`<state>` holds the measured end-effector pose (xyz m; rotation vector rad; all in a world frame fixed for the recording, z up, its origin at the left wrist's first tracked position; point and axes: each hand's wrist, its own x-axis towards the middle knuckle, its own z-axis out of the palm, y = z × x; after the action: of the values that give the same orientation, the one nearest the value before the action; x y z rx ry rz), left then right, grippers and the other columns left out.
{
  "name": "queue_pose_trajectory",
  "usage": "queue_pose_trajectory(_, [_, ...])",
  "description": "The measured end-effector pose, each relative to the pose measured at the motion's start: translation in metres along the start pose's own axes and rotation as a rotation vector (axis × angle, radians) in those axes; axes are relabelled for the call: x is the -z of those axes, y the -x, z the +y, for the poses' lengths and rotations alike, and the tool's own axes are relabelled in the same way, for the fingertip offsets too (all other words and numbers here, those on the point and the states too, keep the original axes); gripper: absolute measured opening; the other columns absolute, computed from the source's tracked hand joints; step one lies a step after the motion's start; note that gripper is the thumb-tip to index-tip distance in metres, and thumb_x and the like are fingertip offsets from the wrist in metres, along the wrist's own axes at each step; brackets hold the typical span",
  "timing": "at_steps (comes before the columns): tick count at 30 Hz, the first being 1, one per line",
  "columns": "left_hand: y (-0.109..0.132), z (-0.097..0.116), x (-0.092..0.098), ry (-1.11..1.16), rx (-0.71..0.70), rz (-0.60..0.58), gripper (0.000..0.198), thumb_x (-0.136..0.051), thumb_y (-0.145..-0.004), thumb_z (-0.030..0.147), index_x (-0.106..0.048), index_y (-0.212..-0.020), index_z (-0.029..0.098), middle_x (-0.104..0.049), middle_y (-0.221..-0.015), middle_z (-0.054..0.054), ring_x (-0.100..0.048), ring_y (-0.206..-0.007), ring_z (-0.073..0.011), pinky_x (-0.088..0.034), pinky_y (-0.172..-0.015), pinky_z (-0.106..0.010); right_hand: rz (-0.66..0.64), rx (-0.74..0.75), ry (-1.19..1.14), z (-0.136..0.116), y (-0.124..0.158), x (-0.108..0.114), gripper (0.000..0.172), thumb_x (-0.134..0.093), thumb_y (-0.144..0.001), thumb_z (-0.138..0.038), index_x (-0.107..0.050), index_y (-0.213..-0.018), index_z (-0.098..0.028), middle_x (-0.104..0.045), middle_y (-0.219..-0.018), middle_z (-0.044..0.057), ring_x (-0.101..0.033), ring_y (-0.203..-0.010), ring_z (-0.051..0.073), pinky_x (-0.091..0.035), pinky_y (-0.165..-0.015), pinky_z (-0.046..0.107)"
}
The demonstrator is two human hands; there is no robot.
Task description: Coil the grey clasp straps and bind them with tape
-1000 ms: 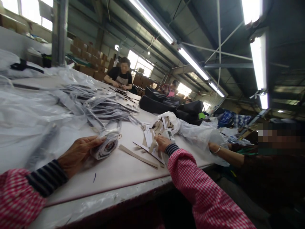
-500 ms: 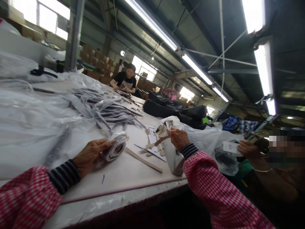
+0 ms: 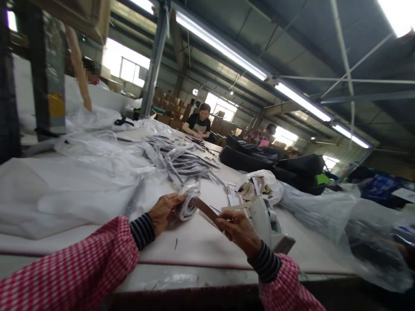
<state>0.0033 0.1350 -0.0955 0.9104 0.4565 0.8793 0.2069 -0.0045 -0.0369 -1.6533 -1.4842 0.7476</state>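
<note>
My left hand (image 3: 166, 211) is closed round a rolled bundle wrapped in clear plastic (image 3: 188, 206) that rests on the white table (image 3: 201, 246). My right hand (image 3: 236, 228) pinches a long brown cardboard strip (image 3: 205, 210) whose far end reaches the bundle. Both sleeves are pink check with striped cuffs. Just past my right hand lie several loose card pieces (image 3: 236, 202) and a white plastic bag holding more of them (image 3: 257, 186). A grey-white object (image 3: 267, 222) stands to the right of my right hand.
A heap of bagged grey straps (image 3: 181, 160) and crumpled clear plastic (image 3: 81, 185) fill the left of the table. Black bags (image 3: 269, 162) lie at the far end, plastic sacks (image 3: 343, 216) at the right. Other people sit or stand at the back (image 3: 199, 125).
The view has swung left and the person at the right is out of view. My right hand has left the card pieces and now holds a brown strip against the bundle.
</note>
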Motion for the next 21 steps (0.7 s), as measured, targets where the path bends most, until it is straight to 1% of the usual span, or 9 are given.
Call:
queue_pose_trajectory(2, [0.000, 0.003, 0.000, 0.006, -0.014, 0.025, 0.032, -0.083, -0.074, 0.038, -0.075, -0.084, 0.008, -0.071, -0.077, -0.008, -0.057, -0.061, -0.0129, -0.047, -0.054, -0.022, 0.019, 0.023, 0.045, 0.002, -0.001, -0.005, 0.030, -0.064, -0.081, -0.036, -0.061, -0.058, -0.016, -0.046, -0.049, -0.005, -0.039, -0.047, 0.008, -0.028, -0.048, 0.023])
queue_pose_trajectory(6, [0.001, 0.009, -0.002, 0.007, 0.005, 0.066, 0.034, -0.085, -0.070, 0.036, -0.075, -0.085, 0.007, -0.070, -0.078, -0.008, -0.056, -0.063, -0.0136, -0.047, -0.054, -0.023, 0.071, 0.060, 0.115, 0.007, 0.000, -0.005, 0.031, -0.064, -0.079, -0.032, -0.061, -0.053, -0.016, -0.053, -0.051, -0.002, -0.044, -0.053, 0.011, -0.033, -0.055, 0.026])
queue_pose_trajectory(10, [0.001, 0.008, -0.002, -0.014, 0.000, 0.040, 0.041, -0.085, -0.068, 0.041, -0.075, -0.090, 0.008, -0.067, -0.077, -0.005, -0.054, -0.064, -0.0126, -0.047, -0.055, -0.023, 0.124, 0.044, 0.193, 0.009, 0.000, -0.008, 0.028, -0.063, -0.077, -0.029, -0.061, -0.053, -0.017, -0.053, -0.050, -0.002, -0.046, -0.054, 0.012, -0.033, -0.056, 0.027])
queue_pose_trajectory(13, [0.001, 0.007, 0.000, -0.042, -0.015, 0.017, 0.047, -0.086, -0.067, 0.047, -0.074, -0.092, 0.009, -0.064, -0.075, -0.003, -0.052, -0.063, -0.0116, -0.046, -0.055, -0.022, 0.158, 0.037, 0.234, 0.009, -0.002, -0.014, 0.026, -0.063, -0.076, -0.027, -0.061, -0.052, -0.017, -0.053, -0.049, -0.002, -0.047, -0.054, 0.012, -0.033, -0.055, 0.027])
queue_pose_trajectory(15, [0.002, 0.007, -0.001, -0.070, -0.025, 0.014, 0.047, -0.086, -0.067, 0.048, -0.073, -0.091, 0.009, -0.063, -0.073, -0.002, -0.051, -0.063, -0.0111, -0.044, -0.055, -0.021, 0.178, 0.027, 0.251, 0.007, -0.003, -0.018, 0.026, -0.063, -0.076, -0.027, -0.061, -0.052, -0.017, -0.052, -0.049, -0.002, -0.047, -0.053, 0.012, -0.032, -0.055, 0.026])
queue_pose_trajectory(18, [0.003, 0.007, -0.003, -0.134, -0.047, 0.002, 0.044, -0.085, -0.068, 0.048, -0.071, -0.084, 0.010, -0.061, -0.070, 0.000, -0.050, -0.062, -0.0104, -0.042, -0.057, -0.021, 0.173, 0.026, 0.234, 0.001, -0.004, -0.025, 0.026, -0.063, -0.076, -0.026, -0.062, -0.053, -0.016, -0.051, -0.049, -0.003, -0.045, -0.053, 0.012, -0.032, -0.055, 0.026])
queue_pose_trajectory(21, [0.004, 0.006, -0.005, -0.214, -0.084, -0.032, 0.042, -0.082, -0.070, 0.050, -0.070, -0.080, 0.011, -0.060, -0.067, 0.001, -0.048, -0.059, -0.0093, -0.037, -0.056, -0.021, 0.118, 0.059, 0.157, -0.005, -0.005, -0.031, 0.024, -0.065, -0.075, -0.025, -0.060, -0.053, -0.016, -0.049, -0.050, -0.004, -0.043, -0.054, 0.011, -0.032, -0.056, 0.025])
